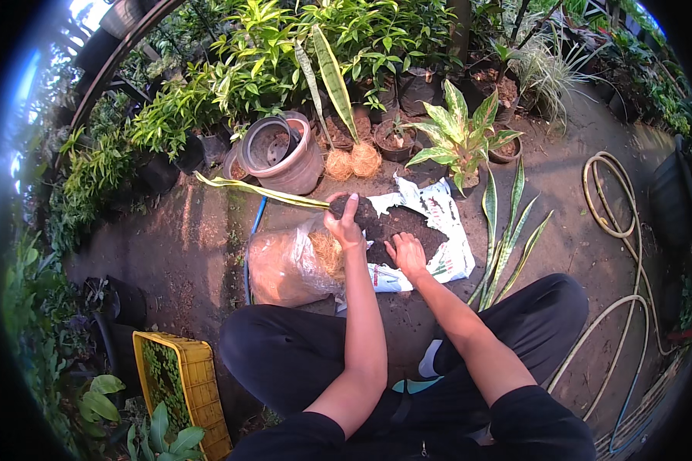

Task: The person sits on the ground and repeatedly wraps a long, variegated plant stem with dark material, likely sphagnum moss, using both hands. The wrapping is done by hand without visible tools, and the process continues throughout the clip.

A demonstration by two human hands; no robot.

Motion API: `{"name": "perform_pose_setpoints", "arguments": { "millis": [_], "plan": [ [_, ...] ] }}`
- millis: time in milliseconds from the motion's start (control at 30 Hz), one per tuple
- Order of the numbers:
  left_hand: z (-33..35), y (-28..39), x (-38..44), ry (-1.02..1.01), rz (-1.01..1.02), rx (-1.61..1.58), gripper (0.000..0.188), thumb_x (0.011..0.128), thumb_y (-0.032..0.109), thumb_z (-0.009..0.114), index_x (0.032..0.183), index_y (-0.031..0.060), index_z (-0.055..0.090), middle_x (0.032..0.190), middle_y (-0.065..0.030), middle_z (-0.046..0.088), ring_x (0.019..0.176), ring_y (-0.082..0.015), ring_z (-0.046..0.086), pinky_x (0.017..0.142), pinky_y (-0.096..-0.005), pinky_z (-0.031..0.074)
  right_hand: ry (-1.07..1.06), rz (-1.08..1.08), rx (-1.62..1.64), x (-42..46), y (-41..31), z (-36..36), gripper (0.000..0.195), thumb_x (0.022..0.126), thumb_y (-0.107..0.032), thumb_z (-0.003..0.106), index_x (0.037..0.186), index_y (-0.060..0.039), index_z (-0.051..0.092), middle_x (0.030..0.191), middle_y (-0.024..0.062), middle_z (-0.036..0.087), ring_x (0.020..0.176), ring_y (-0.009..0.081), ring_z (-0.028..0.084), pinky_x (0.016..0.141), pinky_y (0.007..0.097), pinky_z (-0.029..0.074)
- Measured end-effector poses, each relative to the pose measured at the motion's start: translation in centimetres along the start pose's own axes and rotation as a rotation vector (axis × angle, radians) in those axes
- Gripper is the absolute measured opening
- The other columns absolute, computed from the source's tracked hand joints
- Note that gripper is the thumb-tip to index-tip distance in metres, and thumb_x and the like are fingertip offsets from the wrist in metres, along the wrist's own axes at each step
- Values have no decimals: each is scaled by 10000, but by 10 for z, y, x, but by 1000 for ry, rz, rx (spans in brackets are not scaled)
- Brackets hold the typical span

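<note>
My left hand grips the base of a snake plant leaf, which points to the left. Dark soil is packed around that base. Fingers down, my right hand touches the loose potting soil in a torn white plastic bag; its fingertips are partly hidden. Left of the bag, a clear plastic sack lies on its side with pale coconut fibre at its mouth. Two fibre-wrapped balls with upright snake plant leaves stand beyond.
Nested plastic pots stand behind the sack. Right of the bag lie several snake plant leaves and a coiled hose. A variegated aglaonema grows behind it. A yellow crate sits lower left, and a blue hose passes the sack.
</note>
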State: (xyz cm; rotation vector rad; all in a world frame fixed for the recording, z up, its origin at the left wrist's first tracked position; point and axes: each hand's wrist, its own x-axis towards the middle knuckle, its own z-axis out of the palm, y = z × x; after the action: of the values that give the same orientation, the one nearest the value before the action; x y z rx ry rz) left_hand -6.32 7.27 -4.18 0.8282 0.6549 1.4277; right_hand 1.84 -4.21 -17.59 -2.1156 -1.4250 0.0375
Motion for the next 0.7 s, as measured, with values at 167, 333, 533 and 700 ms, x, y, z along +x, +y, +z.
{"name": "perform_pose_setpoints", "arguments": {
  "millis": [167,333,533,700],
  "plan": [
    [-2,4,2,-1,80,72,272,798,40,707,1037,8,581,874,-102,641,729,-180,628,667,-311,529,75,178,147,6,-4,-2,328,925,-321,608,829,-8,624,873,189,664,835,360,651,745,452,521],
    [13,7,-7,-27,65,56,243,797,23,708,1012,8,597,880,-87,635,741,-173,614,684,-298,511,148,669,878,36,14,-1,384,947,-369,616,883,10,627,796,144,670,691,269,661,656,366,528],
    [20,15,-16,-49,102,110,221,779,18,741,966,8,624,898,-68,634,778,-161,581,753,-279,476,-184,943,1561,49,20,-19,406,965,-441,573,950,-36,601,813,87,662,693,207,652,681,348,562],
    [24,3,-20,-42,93,186,237,765,44,768,949,-6,626,917,-68,631,829,-157,569,809,-292,461,-148,1046,1789,45,11,-30,370,982,-428,532,992,-64,598,858,94,670,796,233,667,757,375,564]
  ]
}}
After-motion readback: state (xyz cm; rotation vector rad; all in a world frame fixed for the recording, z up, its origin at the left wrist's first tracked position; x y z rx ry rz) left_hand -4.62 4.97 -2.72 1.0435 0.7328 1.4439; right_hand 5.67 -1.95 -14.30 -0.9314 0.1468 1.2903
